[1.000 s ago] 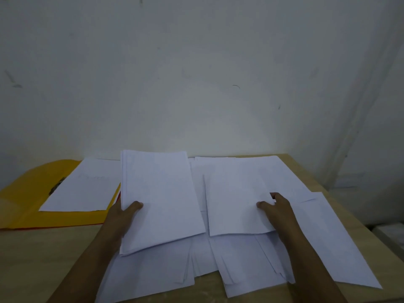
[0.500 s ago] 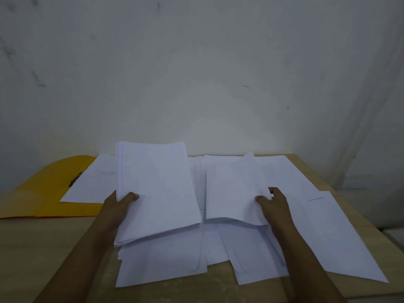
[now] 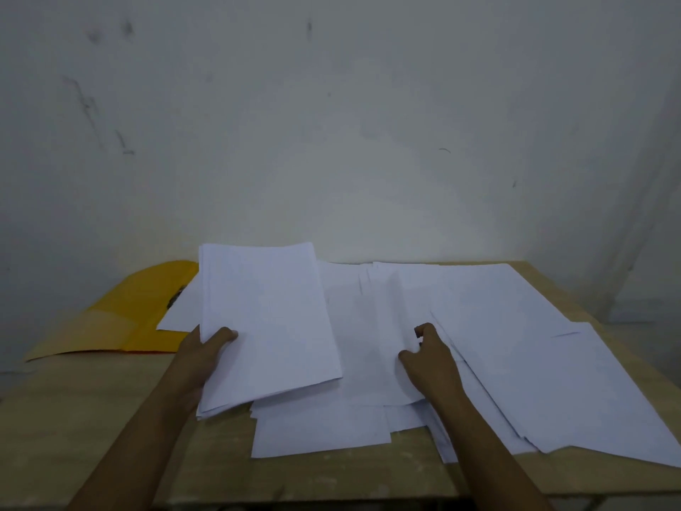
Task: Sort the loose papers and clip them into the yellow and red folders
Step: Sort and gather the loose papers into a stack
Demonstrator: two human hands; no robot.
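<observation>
Two hands work over loose papers spread across our table. Left hand grips a raised stack, thumb on top; right hand, fingers curled, pinches a sheet. Yellow folder lies open far left.

The held stack hides part of the yellow folder (red folder unseen).

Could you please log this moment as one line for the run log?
left hand: holds white paper stack | right hand: pinches loose white sheet | open yellow card folder: left on wooden table
</observation>
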